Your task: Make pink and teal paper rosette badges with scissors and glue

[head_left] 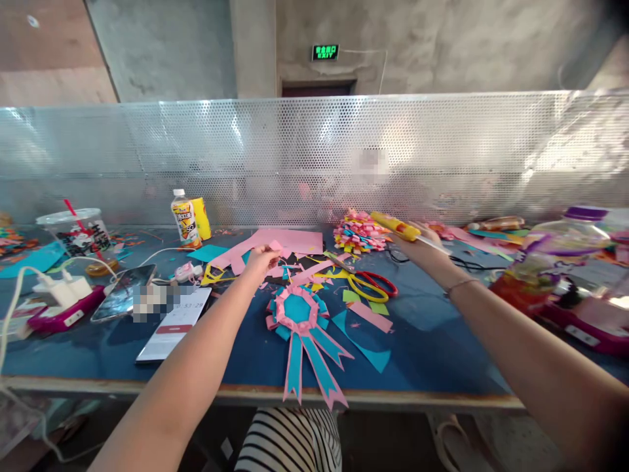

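Observation:
A small pink paper piece (276, 246) is pinched in the fingers of my left hand (262, 259), above scattered paper scraps. My right hand (419, 244) is wrapped round a yellow hot glue gun (397, 227), raised over the table; a pale glue stick (436, 245) sticks out behind it. A pink and blue paper rosette (297, 311) lies in front of me, its tails reaching over the table's near edge. Scissors with red and yellow handles (368, 288) rest between my hands. A pile of colourful folded paper (354, 241) sits left of the glue gun.
Pink paper sheets (295, 241) and a curved blue offcut (366, 344) lie on the blue table (432, 354). At left are a phone (171, 328), a power strip (73, 308), a lidded cup (73, 233) and a bottle (183, 219). A large purple-capped container (545, 255) stands right.

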`<state>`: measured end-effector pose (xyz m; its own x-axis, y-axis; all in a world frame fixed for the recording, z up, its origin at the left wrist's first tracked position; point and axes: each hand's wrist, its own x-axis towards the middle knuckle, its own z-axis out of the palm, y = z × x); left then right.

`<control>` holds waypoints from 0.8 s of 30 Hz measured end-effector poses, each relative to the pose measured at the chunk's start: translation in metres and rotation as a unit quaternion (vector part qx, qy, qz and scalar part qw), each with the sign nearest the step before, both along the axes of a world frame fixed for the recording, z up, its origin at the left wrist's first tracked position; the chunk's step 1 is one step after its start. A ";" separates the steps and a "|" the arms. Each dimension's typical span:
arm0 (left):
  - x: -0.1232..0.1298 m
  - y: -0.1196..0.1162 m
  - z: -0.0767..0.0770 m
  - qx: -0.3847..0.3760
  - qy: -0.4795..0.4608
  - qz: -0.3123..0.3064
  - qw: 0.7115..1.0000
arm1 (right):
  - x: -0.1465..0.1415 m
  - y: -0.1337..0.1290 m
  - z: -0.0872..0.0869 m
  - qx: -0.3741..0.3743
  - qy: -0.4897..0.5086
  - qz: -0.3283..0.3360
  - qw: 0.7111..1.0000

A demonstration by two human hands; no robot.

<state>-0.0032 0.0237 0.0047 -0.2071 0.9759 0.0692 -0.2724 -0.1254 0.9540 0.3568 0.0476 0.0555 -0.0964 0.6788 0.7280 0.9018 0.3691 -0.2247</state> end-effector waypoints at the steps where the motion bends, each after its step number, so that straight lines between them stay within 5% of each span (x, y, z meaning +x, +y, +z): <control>1: 0.001 -0.001 0.000 0.001 0.003 -0.001 1.000 | -0.015 -0.006 -0.001 0.010 0.001 0.003 1.000; 3: 0.002 -0.002 0.001 0.003 0.012 0.000 1.000 | -0.045 -0.018 -0.010 0.031 0.045 0.040 0.998; 10: 0.006 -0.002 -0.002 0.030 0.086 0.012 0.996 | -0.114 -0.047 -0.057 -0.108 0.146 0.244 0.953; 24: 0.016 -0.004 -0.003 0.076 0.165 0.019 0.983 | -0.116 -0.042 -0.078 -0.148 0.127 0.229 0.954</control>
<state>0.0124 0.0196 0.0016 -0.1853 0.9412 0.2826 0.0561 -0.2769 0.9593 0.2408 0.0053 -0.0222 -0.2777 0.7868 0.5512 0.5638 0.5981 -0.5696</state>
